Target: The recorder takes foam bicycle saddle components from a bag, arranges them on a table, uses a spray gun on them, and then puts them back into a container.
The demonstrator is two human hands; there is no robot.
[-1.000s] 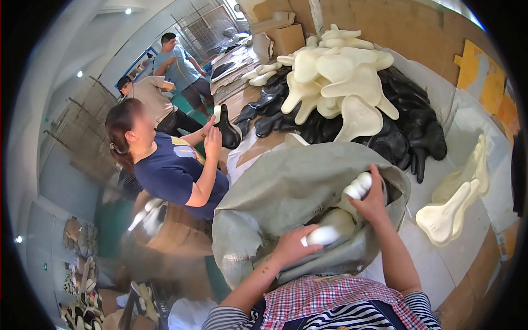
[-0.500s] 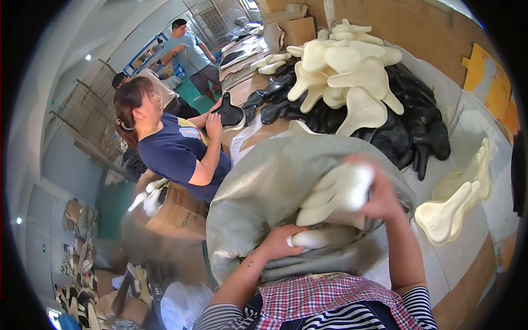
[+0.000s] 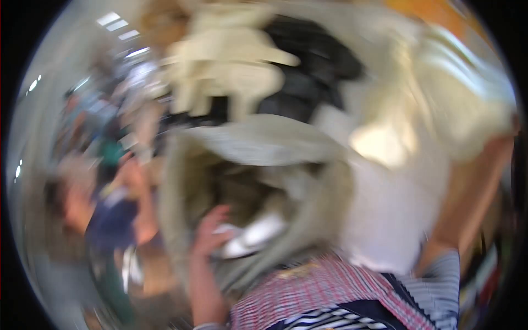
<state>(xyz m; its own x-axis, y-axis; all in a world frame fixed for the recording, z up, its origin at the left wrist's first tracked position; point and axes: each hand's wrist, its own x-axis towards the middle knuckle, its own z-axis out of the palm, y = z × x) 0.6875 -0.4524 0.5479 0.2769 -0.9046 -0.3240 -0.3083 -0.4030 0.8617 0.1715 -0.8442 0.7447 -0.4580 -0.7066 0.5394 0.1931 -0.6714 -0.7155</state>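
Observation:
A large grey-green sack [image 3: 258,137] gapes in front of me. Inside its near side lies a white foam bicycle saddle pad [image 3: 256,234]. My left hand [image 3: 212,234] reaches over the sack's near left rim; its blurred fingers look parted and touch the pad's left end. Far to the right stretches my right arm, its hand [image 3: 501,147] smeared at the picture's rim beside a cream, pale mass [image 3: 467,115]. Whether those fingers hold anything is hidden by blur. Deeper in the sack, dim brownish shapes cannot be made out.
Beyond the sack are piled cream saddle pads [image 3: 231,66] and black saddle covers [image 3: 313,60]. More cream pads [image 3: 385,140] lie right of it on a pale surface. A person in a dark blue top [image 3: 113,220] is at the left.
The view has swung right and blurred. My right hand has left the sack, without the stack of pads it held, and reached far right. My left hand stays by the white pad.

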